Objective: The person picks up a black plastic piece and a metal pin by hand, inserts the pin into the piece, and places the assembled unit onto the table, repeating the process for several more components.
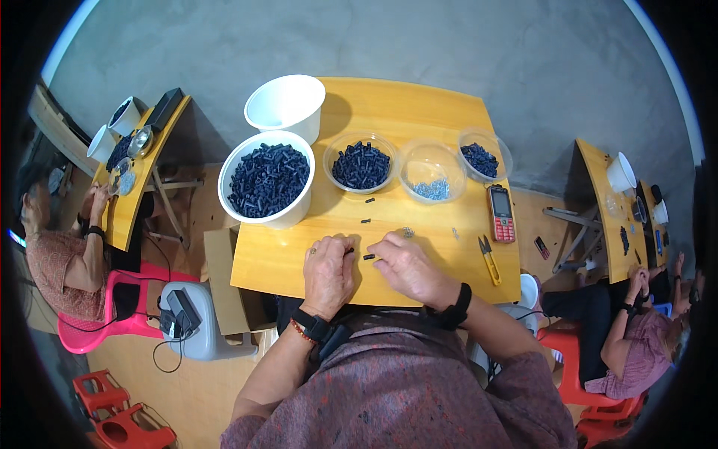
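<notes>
Above the near edge of the yellow table (359, 292), my left hand (327, 277) is closed, its fingertips pinched on a small black plastic piece (350, 251) that is mostly hidden. Facing it, my right hand (410, 268) has thumb and forefinger together at the end of a short black tube (369, 257). A gap separates the two hands. Beyond them lie two loose black tubes, one nearer (366, 221) and one farther (370, 200). A small cluster of metal bits (407, 232), too small to name, rests beside my right hand.
A white bucket (226, 196) full of black tubes stands at left, a second white bucket (258, 112) behind it. Clear bowls hold black tubes (361, 165), silver metal parts (431, 187) and more black pieces (480, 159). Yellow-handled snips (491, 263) and a red phone (502, 215) lie right. People work either side.
</notes>
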A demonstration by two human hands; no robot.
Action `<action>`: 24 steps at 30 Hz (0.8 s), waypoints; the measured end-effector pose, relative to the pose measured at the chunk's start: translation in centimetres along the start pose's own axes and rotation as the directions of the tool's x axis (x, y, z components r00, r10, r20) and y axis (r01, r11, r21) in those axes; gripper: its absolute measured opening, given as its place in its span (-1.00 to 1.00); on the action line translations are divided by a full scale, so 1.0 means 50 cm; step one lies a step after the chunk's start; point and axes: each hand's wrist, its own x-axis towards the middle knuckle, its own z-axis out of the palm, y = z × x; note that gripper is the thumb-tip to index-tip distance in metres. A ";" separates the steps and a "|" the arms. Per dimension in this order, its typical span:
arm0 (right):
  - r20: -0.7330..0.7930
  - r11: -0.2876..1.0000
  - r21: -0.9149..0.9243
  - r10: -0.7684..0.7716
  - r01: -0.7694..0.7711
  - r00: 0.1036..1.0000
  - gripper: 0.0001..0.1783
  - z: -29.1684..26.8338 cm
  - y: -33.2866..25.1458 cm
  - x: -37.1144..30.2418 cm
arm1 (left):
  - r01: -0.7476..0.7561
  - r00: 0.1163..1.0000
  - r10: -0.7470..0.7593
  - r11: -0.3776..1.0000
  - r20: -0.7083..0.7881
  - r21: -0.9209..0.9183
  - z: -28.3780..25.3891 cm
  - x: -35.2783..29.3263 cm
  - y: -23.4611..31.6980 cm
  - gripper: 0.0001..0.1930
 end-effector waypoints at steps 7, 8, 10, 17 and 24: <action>-0.242 0.989 0.068 0.144 -0.131 0.960 -0.86 -0.082 0.054 -0.018 | -0.007 0.999 0.005 0.998 0.041 0.057 -0.001 0.001 0.001 -0.88; -0.256 0.982 0.077 0.187 -0.173 0.948 -0.86 -0.089 0.059 -0.020 | -0.009 0.999 0.006 0.999 0.042 0.054 0.000 0.001 0.002 -0.88; -0.243 0.985 0.061 0.174 -0.164 0.954 -0.87 -0.095 0.064 -0.021 | -0.002 1.000 0.002 1.000 0.012 0.026 -0.001 0.000 0.005 -0.88; -0.191 0.997 -0.060 0.038 -0.050 0.981 -0.89 -0.091 0.077 -0.005 | 0.003 0.999 -0.004 1.000 0.032 0.022 -0.004 0.000 0.000 -0.86; -0.116 0.994 -0.072 0.069 -0.078 0.991 -0.99 -0.104 0.071 -0.003 | 0.026 0.999 -0.028 0.999 0.037 0.036 -0.003 0.001 0.001 -0.83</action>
